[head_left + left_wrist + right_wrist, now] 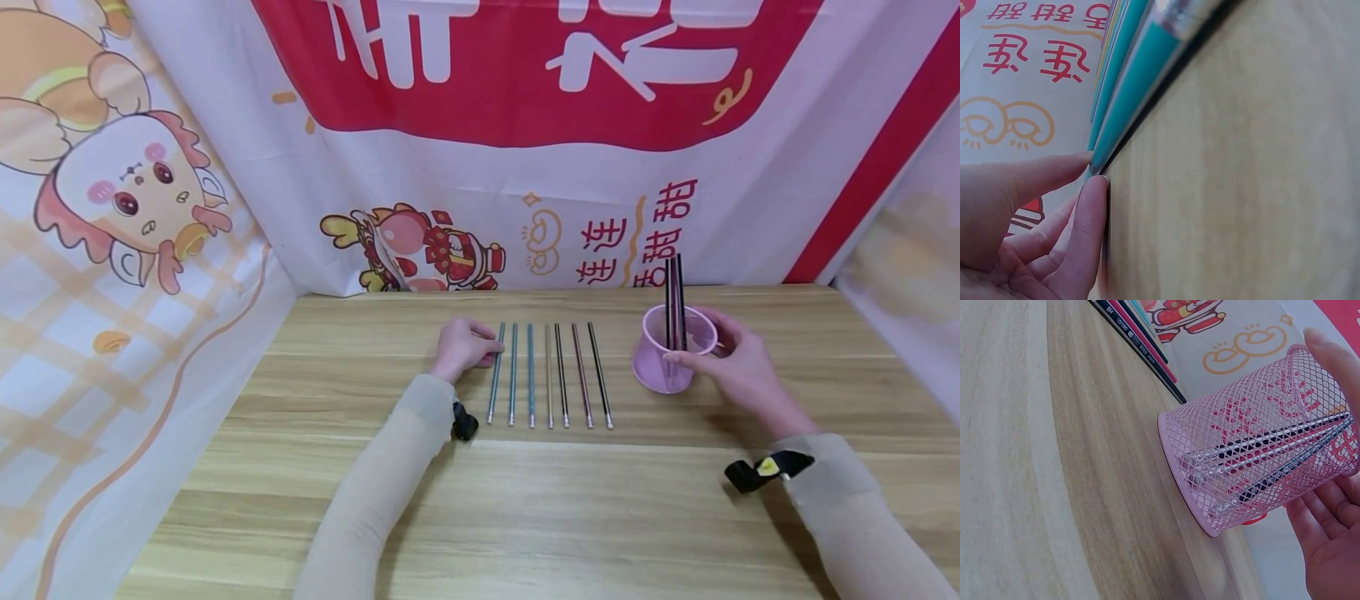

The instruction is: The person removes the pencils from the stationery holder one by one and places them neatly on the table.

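On the wooden table several pencils lie side by side, eraser ends toward me. My left hand pinches the far end of the leftmost teal pencil between thumb and finger; the left wrist view shows this teal pencil close up. To its right lie two more blue-toned pencils, then a tan pencil, a black one, a dark red pencil and another black one. A pink mesh pen cup stands upright at the right, gripped near its rim by my right hand. Three dark pencils stand in it, erasers down.
A white printed cloth with red lettering hangs right behind the table. Another patterned cloth borders the left side, and a pale one the right. The pencil row lies between my hands, left of the cup.
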{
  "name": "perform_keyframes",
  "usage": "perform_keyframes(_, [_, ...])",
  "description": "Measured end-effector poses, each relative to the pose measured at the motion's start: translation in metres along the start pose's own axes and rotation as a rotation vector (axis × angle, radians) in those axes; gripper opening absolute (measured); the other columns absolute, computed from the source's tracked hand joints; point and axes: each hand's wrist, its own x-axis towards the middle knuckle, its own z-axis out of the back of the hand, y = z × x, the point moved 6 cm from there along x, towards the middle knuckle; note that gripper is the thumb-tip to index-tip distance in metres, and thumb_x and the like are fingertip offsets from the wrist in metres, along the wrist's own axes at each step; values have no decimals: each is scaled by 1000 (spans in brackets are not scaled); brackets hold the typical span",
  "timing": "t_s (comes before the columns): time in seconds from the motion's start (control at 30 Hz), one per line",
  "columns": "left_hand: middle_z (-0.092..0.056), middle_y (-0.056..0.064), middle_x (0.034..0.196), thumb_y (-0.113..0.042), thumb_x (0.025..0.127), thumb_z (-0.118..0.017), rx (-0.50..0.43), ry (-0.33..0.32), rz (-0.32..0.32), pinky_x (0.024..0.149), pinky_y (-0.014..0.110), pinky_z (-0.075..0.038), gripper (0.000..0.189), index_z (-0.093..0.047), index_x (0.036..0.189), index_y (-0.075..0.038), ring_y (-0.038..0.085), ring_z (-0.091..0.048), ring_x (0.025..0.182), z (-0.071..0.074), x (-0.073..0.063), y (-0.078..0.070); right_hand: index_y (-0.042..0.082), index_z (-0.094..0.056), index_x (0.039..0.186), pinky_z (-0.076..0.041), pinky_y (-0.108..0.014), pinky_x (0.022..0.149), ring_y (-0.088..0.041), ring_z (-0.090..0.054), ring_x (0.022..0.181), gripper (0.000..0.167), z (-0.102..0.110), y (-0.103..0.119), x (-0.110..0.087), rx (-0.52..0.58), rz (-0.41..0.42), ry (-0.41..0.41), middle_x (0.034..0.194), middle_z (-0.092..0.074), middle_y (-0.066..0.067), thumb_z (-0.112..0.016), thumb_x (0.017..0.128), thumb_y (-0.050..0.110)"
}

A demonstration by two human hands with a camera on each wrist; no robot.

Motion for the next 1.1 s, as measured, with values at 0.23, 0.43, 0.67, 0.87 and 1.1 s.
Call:
perform_keyframes(0.23, [-71, 11, 91, -5, 85, -83, -25, 2, -10, 61, 27, -62, 23, -74, 106, -2, 20, -73, 69, 0, -2, -1, 12, -42, 155, -46, -5, 83, -28, -52, 120, 86, 1, -1, 0, 15, -4, -6, 145, -51, -16, -85, 85, 36])
perform_keyframes(0.43, [-70, 12, 93, -4, 86, -82, -37, -8, -13, 59, 27, -62, 23, -74, 108, -1, 21, -73, 69, -1, -5, -3, 11, -40, 156, -46, -6, 82, -31, -51, 121, 87, 0, -3, 1, -7, -8, 0, 147, -48, -19, -84, 86, 38])
perform_keyframes(0.67, [-71, 12, 92, -5, 87, -82, -28, -12, -10, 60, 26, -62, 24, -74, 109, -1, 20, -73, 69, 0, -6, -3, 10, -39, 156, -46, -6, 83, -33, -51, 122, 87, 0, -2, 0, -11, -10, -2, 148, -48, -20, -83, 87, 38])
perform_keyframes(0.87, [-72, 10, 90, -7, 86, -83, -16, 0, -16, 61, 26, -62, 27, -73, 110, -1, 19, -73, 70, -1, -6, -3, 12, -39, 156, -45, -4, 82, -31, -50, 123, 88, 0, -2, -1, -9, -24, 1, 147, -48, -17, -83, 86, 43])
perform_keyframes(1.1, [-72, 12, 95, -9, 88, -81, -77, 14, -58, 73, 33, -63, 29, -71, 114, 0, 26, -74, 83, 6, -7, -8, 13, -42, 154, -45, -5, 83, -28, -52, 120, 86, 0, 0, -1, -4, -14, -10, 145, -51, -13, -83, 85, 43])
